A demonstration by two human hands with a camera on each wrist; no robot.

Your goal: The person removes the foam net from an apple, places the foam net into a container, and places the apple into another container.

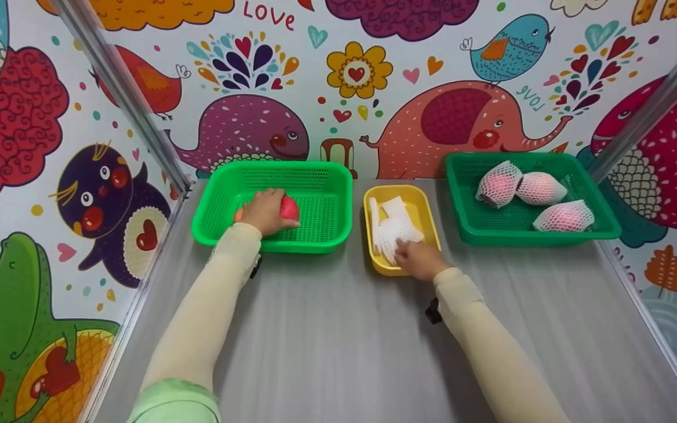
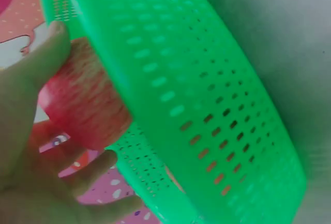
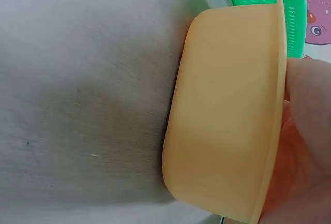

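Note:
Inside the bright green basket [image 1: 338, 229] on the left, my left hand [image 1: 265, 211] grips a red apple [image 2: 85, 97] from above. The left wrist view has the thumb on one side of the apple and spread fingers round the other. A bit of another reddish-orange fruit [image 1: 238, 214] peeks out left of that hand. My right hand [image 1: 421, 258] reaches over the near edge of a yellow tub [image 1: 431, 220], its fingertips pinching a white foam net [image 1: 398, 229]. From the right wrist, the tub's wall hides those fingertips.
At the right, a dark green basket [image 1: 535, 239] contains several pinkish fruits in foam nets [image 1: 541, 188]. More white foam pieces [image 1: 375, 223] lie in the tub. A grey table [image 1: 338, 341] carries all three containers, with cartoon-printed walls [image 1: 338, 117] behind and at the sides.

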